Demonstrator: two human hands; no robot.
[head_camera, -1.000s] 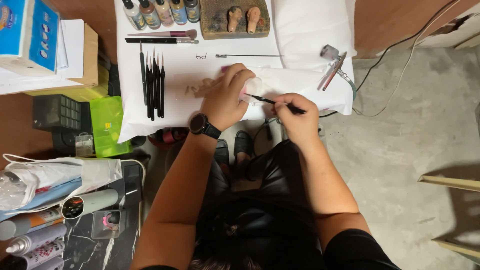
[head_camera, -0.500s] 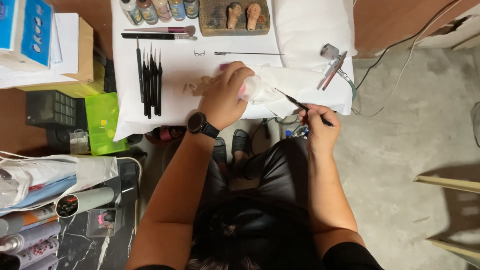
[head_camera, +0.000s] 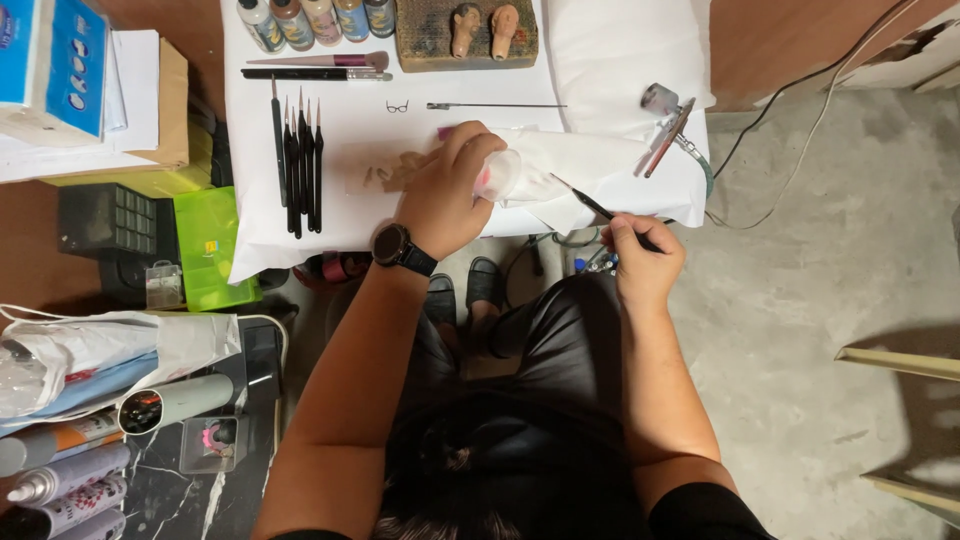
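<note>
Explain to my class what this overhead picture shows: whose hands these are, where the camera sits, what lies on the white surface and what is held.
There is no machine here. A person wears a camera on the head, so the single view looks straight down past dark hair at their own two arms.

The left hand, with a black wristwatch, grips a small pale object against a crumpled white cloth. The right hand holds a thin dark brush, its tip pointing toward that cloth.

On the white sheet lie a row of black brushes, paint bottles along the top edge, a brown block carrying two tiny sculpted heads, and an airbrush at the right.
</note>
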